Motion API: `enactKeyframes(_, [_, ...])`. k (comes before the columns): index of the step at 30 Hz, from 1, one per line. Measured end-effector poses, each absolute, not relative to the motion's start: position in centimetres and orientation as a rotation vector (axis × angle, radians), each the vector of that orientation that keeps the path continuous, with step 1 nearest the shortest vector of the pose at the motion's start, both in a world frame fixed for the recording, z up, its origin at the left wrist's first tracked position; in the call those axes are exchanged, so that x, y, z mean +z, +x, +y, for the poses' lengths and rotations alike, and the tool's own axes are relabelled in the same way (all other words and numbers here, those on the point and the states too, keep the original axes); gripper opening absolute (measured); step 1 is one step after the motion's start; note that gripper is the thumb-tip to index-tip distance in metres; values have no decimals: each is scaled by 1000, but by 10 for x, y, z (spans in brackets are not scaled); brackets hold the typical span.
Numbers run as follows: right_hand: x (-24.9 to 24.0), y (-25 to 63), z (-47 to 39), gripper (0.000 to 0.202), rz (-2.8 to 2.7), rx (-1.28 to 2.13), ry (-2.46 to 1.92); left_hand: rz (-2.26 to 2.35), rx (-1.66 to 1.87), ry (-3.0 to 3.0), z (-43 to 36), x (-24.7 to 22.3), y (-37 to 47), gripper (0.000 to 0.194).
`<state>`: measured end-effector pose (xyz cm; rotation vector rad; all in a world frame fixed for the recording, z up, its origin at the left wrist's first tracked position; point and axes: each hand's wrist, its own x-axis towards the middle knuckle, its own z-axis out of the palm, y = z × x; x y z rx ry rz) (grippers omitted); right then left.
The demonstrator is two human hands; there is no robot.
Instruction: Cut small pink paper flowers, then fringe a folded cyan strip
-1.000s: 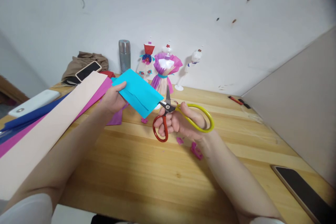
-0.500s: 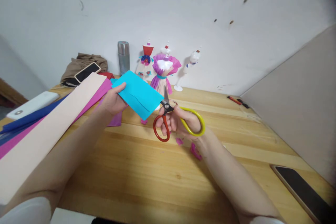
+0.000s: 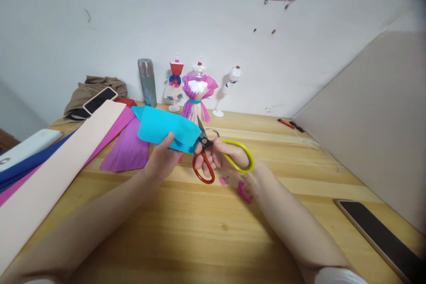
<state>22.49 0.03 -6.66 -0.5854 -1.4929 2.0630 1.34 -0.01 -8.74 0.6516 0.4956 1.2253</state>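
Note:
My left hand (image 3: 164, 155) grips the lower edge of a bright blue sheet of paper (image 3: 163, 126), thumb on its face; the sheet is bent, with its right end curling. My right hand (image 3: 221, 155) is closed around scissors (image 3: 204, 141) with one red and one yellow handle loop. The scissors' handles are spread and the blades sit at the right edge of the blue paper, where part of them is hidden. Below the hands lie small pink scraps (image 3: 245, 191) on the wooden table (image 3: 206, 230).
Left are long pale pink paper (image 3: 56, 173), purple paper (image 3: 124, 151), a white device (image 3: 29, 146) and a phone (image 3: 100, 100) on brown cloth (image 3: 96, 82). Behind stand a thermos (image 3: 147, 82) and small dressed mannequins (image 3: 198, 97). Another phone (image 3: 379, 235) lies right; markers (image 3: 290, 125) lie far right.
My left hand has moved right and down along the blue paper to its lower edge. The paper has turned flatter and bent. The scissors stay at its right end, and the view has shifted.

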Motion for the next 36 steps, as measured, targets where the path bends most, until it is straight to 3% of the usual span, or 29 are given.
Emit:
enactKeyframes(5, [-57,242,4,67,-1554,2086,-586,690,1371,707,1,-74,5,28])
enactKeyframes(14, [-58,240,6,71,-1549,2074,-580,731,1349,854,11,-69,-10,37])
enactKeyframes(22, [-51,234,1,67,-1505,1992,-654,747,1358,858,9,-68,-8,66])
enactKeyframes(36, [-50,237,-3,58,-1521,2001,-591,744,1377,851,13,-70,-10,74])
